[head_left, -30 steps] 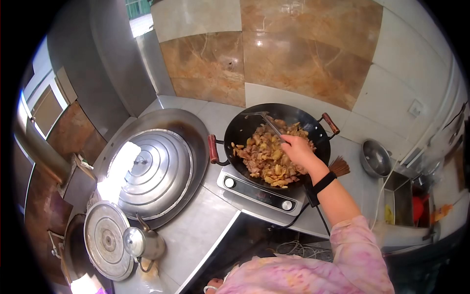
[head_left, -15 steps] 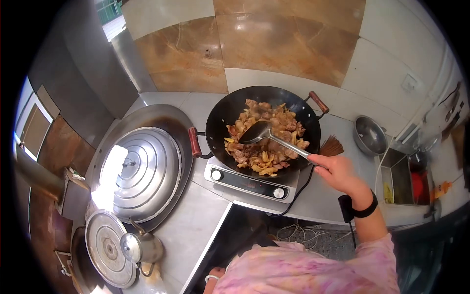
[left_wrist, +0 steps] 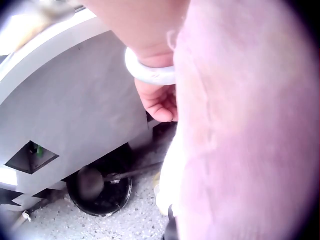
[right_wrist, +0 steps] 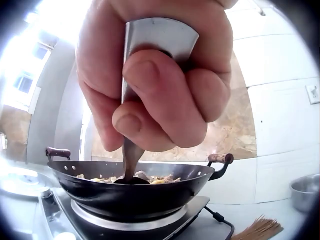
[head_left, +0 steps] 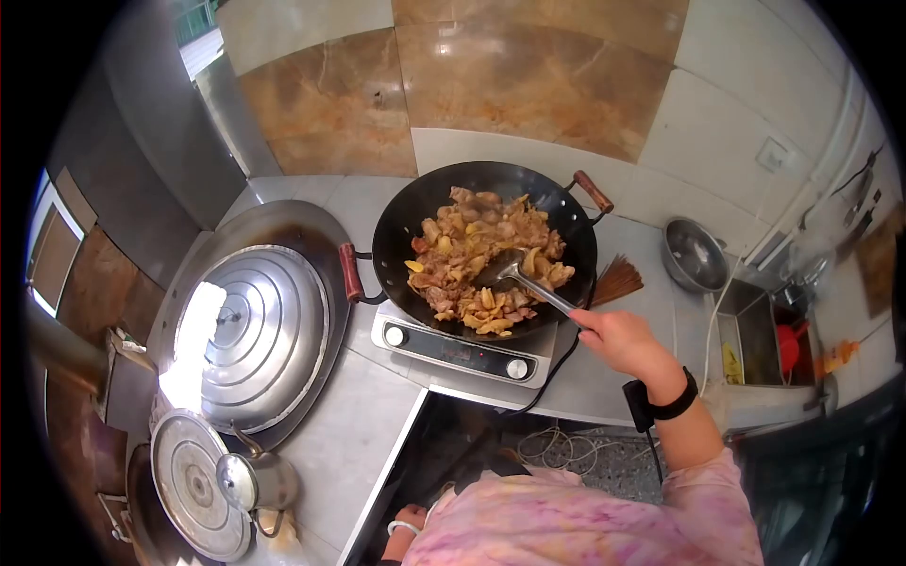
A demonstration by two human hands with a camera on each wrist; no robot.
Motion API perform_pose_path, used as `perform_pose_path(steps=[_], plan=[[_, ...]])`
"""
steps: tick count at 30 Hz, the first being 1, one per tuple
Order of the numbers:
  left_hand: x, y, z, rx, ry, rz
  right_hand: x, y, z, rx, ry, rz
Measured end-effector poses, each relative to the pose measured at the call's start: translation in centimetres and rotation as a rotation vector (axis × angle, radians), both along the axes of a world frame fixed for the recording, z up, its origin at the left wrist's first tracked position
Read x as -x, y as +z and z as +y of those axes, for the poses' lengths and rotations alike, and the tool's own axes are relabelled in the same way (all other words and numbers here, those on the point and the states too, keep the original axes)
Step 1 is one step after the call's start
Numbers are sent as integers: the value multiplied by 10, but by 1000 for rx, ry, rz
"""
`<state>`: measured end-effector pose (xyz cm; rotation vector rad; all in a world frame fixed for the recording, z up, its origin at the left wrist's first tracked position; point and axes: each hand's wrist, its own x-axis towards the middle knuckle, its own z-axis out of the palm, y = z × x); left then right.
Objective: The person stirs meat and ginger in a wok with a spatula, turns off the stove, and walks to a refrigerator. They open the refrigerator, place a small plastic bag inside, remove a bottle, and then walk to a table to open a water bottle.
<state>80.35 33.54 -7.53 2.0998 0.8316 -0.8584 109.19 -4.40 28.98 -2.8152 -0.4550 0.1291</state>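
Observation:
My right hand (head_left: 621, 341) grips the handle of a metal spatula (head_left: 543, 289), its bowl down in the browned meat pieces (head_left: 481, 231) in a black wok (head_left: 396, 222). In the right wrist view the fingers of that hand (right_wrist: 160, 85) are curled round the steel handle, above the wok (right_wrist: 135, 195). My left hand (head_left: 412, 515) hangs low beside the body. The left wrist view has this hand (left_wrist: 159, 102) below a white bangle (left_wrist: 150, 74), fingers loosely curled, partly hidden by the pink clothing; no object shows in it.
Under the wok is an induction cooker (head_left: 453, 352). To its left are a large domed lid (head_left: 274, 330), a flat round lid (head_left: 179, 472) and a metal kettle (head_left: 269, 481). A brush (head_left: 618, 280), a steel bowl (head_left: 694, 255) and a sink (head_left: 752, 330) lie to the right.
My right hand has drawn back from over the wok to its lower right edge, and the spatula's bowl has swung from the wok's far left side into the food. The view has shifted.

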Motion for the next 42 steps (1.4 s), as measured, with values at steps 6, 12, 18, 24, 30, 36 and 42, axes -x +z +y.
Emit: perform_pose_path(steps=[6,12,18,24,30,36,42], plan=[[40,-110,20,-21,-116,-96,18,37,-35,-248,-63,60],[19,-55,13,-22,-75,-13,-9,-3,2,-17,16,-16],[11,-58,13,-49,-148,13,4,7,-20,-223,-41,10],[28,-81,20,-31,-158,-7,11,26,-66,-433,-93,-19],[18,-64,16,-31,-99,11,-25,-17,-30,-912,-416,451],[21,-112,35,127,-74,74,-10,-10,-51,-635,-323,466],[-2,-27,12,90,-77,86,-19,-42,-28,-475,-149,151]])
